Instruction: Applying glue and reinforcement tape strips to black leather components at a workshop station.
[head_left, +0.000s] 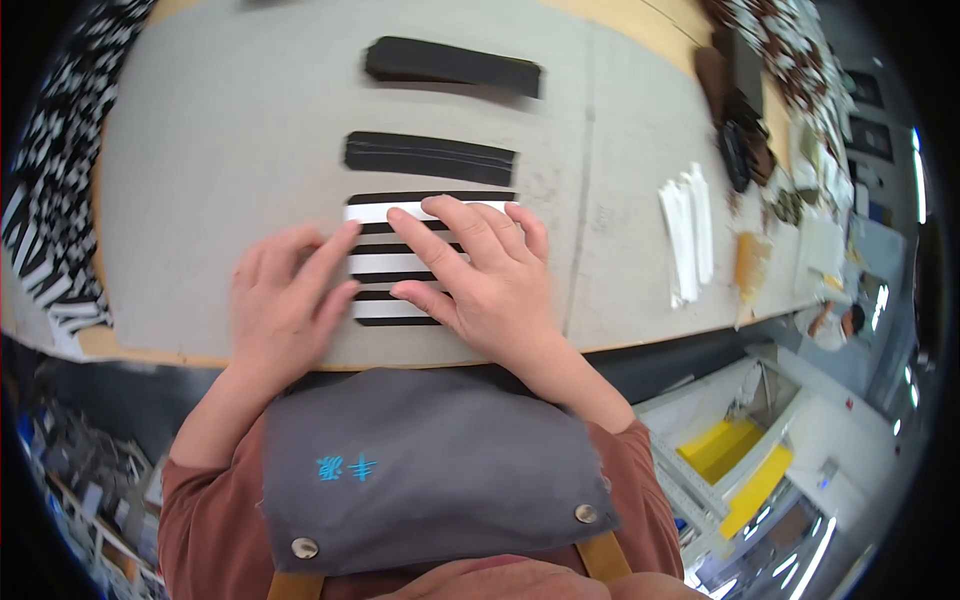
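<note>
Three flat black strips, each with a white band [385, 264] along it, lie side by side near the table's front edge. My right hand [495, 285] rests over their right part with fingers stretched out, two fingertips on the farthest white band. At their left ends is my left hand [285, 285], its thumb and forefinger apart and the tips by the strip ends. Beyond them lies a plain black strip [430, 158] with a lengthwise line. Farther back is a thicker dark piece [455, 68], seemingly several black strips stacked. The right hand hides the near strips' right ends.
Several white strips [677, 240] lie to the right, with an amber-coloured block [752, 262] beside them. A heap of black and white pieces [75, 130] lines the left edge. Brown and dark pieces [745, 110] are piled at the far right. The grey tabletop [220, 130] ends close to my apron.
</note>
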